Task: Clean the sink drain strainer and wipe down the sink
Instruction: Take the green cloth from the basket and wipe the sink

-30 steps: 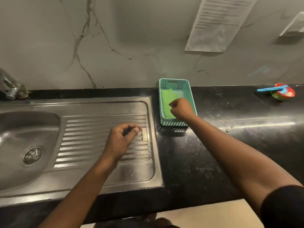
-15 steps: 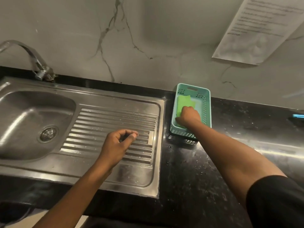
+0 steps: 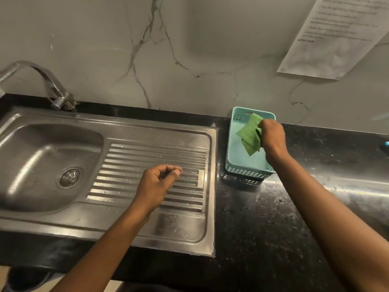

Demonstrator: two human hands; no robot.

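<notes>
The right hand (image 3: pixel 273 140) is closed around a crumpled green cleaning cloth (image 3: pixel 250 134), pinching it between fingers and thumb so that the loose folds hang down to the left of the knuckles. The cloth is held above the pale teal plastic basket with perforated sides (image 3: pixel 246 170); whether its lowest corner touches the basket floor cannot be told from this angle. The basket stands on the black speckled stone table (image 3: pixel 263 224), just beside the right edge of the stainless steel sink unit (image 3: pixel 189 232) and close to the wall.

The left hand (image 3: pixel 156 184) hovers over the ribbed steel draining board (image 3: pixel 151 165), fingers curled loosely inward with the thumb tip near the forefinger, holding nothing that can be seen. Small water drops dot the ribs and the flat margin of the sink unit.

The round metal drain strainer (image 3: pixel 70 178) sits in place at the bottom of the sink basin (image 3: pixel 31 157), well apart from both hands, to the left of the draining board. A curved chrome tap (image 3: pixel 52 89) rises from the back left corner, its spout arching away to the left and out of view.

Behind everything stands a grey marble-veined wall (image 3: pixel 168 49), and a printed sheet of white paper (image 3: pixel 336 34) hangs on it at upper right, its text too small to read.
</notes>
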